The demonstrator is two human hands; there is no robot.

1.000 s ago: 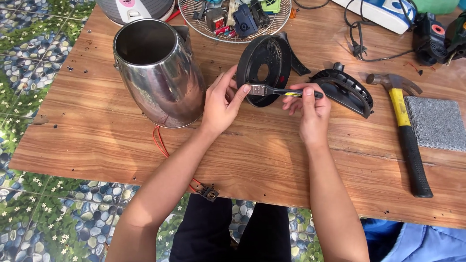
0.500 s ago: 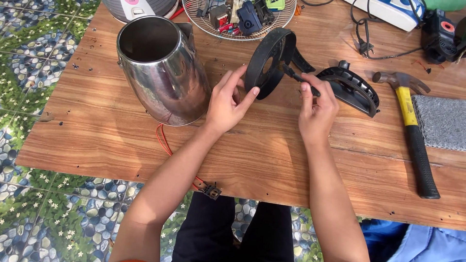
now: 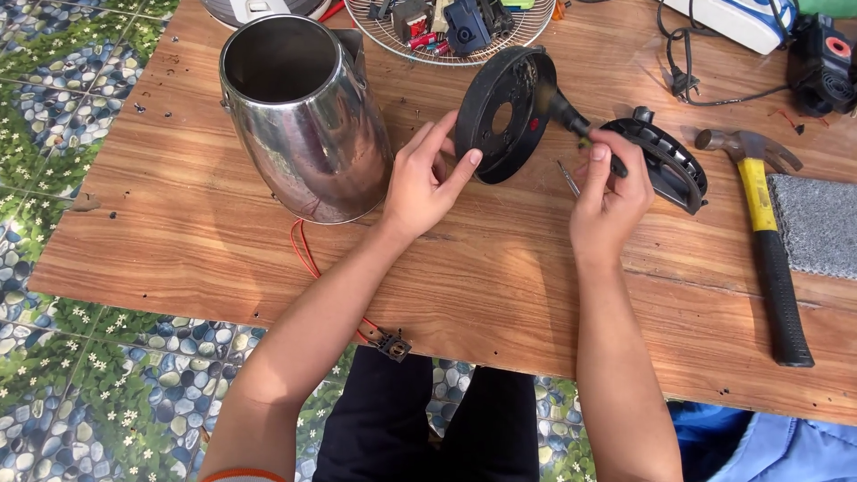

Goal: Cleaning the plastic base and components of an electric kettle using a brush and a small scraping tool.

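My left hand point(image 3: 424, 178) holds a round black plastic base plate point(image 3: 502, 116) tilted on its edge, fingers along its lower rim. My right hand point(image 3: 611, 192) grips a dark-handled screwdriver point(image 3: 580, 134) whose tip end points up into the plate's inner side. A steel kettle body point(image 3: 303, 116) stands open-topped just left of my left hand. A second black curved kettle part point(image 3: 661, 161) lies on the wooden table point(image 3: 482, 286) right behind my right hand. A thin metal pin point(image 3: 569, 178) lies between my hands.
A yellow-and-black hammer point(image 3: 768, 232) and a grey pad point(image 3: 817, 223) lie at the right. A wire tray point(image 3: 446, 27) of small parts sits at the back. Red wires point(image 3: 308, 254) with a black connector point(image 3: 393, 344) trail over the near edge. Cables and devices at back right.
The black plate has been turned upright so its inner side faces right. My right hand shifted its grip and swung the screwdriver from lying flat to pointing into the plate.
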